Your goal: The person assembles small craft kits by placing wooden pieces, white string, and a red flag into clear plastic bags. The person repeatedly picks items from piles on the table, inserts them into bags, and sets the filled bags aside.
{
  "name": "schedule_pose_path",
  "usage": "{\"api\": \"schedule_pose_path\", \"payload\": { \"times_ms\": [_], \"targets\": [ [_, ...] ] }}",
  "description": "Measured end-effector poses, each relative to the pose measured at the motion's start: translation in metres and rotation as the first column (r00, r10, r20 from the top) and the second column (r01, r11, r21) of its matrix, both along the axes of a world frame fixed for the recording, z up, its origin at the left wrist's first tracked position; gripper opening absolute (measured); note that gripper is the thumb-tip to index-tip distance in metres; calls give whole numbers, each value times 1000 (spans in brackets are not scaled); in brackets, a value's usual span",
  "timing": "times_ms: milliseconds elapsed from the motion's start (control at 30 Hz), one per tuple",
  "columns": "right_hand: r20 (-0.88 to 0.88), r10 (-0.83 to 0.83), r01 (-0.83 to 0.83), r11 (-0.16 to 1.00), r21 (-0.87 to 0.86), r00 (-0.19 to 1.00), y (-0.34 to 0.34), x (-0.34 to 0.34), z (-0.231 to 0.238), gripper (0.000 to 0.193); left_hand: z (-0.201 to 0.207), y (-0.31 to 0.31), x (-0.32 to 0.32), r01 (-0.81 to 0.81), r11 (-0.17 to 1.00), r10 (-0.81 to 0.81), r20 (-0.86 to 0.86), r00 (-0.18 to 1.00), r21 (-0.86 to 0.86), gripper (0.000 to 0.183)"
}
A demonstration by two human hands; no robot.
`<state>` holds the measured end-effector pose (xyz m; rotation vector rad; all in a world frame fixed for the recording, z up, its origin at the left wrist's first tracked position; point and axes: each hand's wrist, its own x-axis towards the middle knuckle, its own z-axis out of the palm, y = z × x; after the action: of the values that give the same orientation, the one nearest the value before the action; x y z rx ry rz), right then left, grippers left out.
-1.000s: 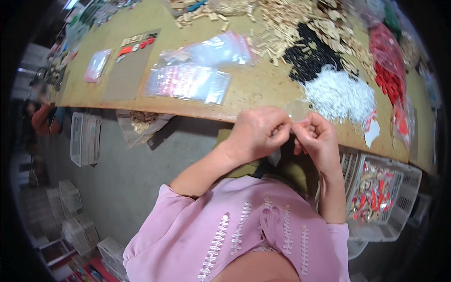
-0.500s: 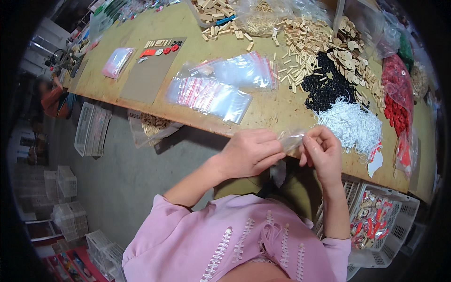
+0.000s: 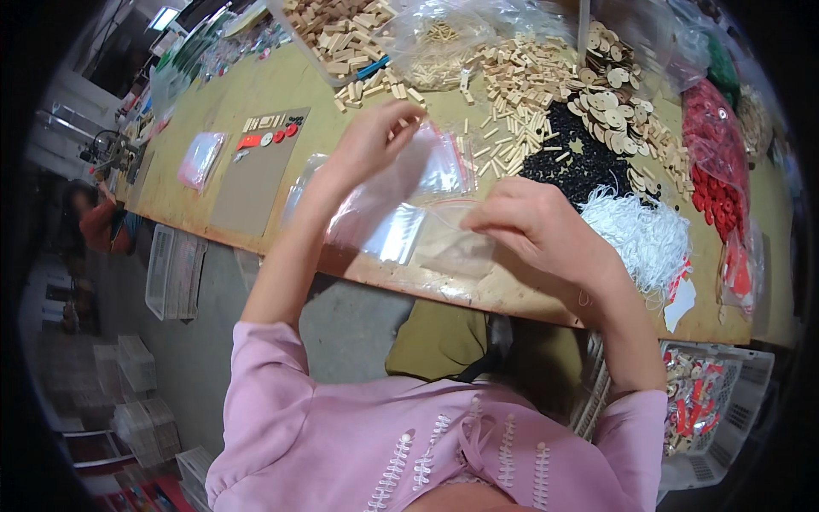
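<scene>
A clear zip bag (image 3: 458, 249) lies near the table's front edge, its upper right corner pinched between the thumb and fingers of my right hand (image 3: 536, 224). My left hand (image 3: 373, 141) is raised over the stacks of clear bags, its fingers curled but apart, with nothing seen in them. Just past its fingertips lie loose wooden blocks (image 3: 397, 85). Under my left forearm the stack of clear red-edged bags (image 3: 375, 226) is partly hidden, and a second bag stack (image 3: 448, 162) sits behind it.
Beyond my right hand are black beads (image 3: 554, 141), wooden sticks (image 3: 512, 145), wooden discs (image 3: 610, 107) and white strings (image 3: 640, 239). A sample board (image 3: 247, 192) lies at left. A plastic tub of blocks (image 3: 328, 38) stands at the back. A crate of packed bags (image 3: 691, 401) sits below right.
My hands have parted: the left has moved up and away toward the blocks. The right has brought the clear bag from the table's edge onto the tabletop.
</scene>
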<state>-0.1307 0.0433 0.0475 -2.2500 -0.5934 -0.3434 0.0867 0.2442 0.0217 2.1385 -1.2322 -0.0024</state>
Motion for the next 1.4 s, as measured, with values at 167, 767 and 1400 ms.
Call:
{"api": "schedule_pose_path", "payload": {
  "times_ms": [167,767,1400],
  "targets": [
    [-22,2,2,979,203,1000,-2,21,-22,13,-49,-35,76,-293,916,286,66,956,275,30],
    [66,-173,162,977,139,983,-44,23,-41,7,-21,-48,77,-93,978,110,-83,990,188,20],
    [130,-106,70,965,254,986,-41,20,-30,8,-4,-84,44,28,998,-42,-306,951,-49,33]
  ]
}}
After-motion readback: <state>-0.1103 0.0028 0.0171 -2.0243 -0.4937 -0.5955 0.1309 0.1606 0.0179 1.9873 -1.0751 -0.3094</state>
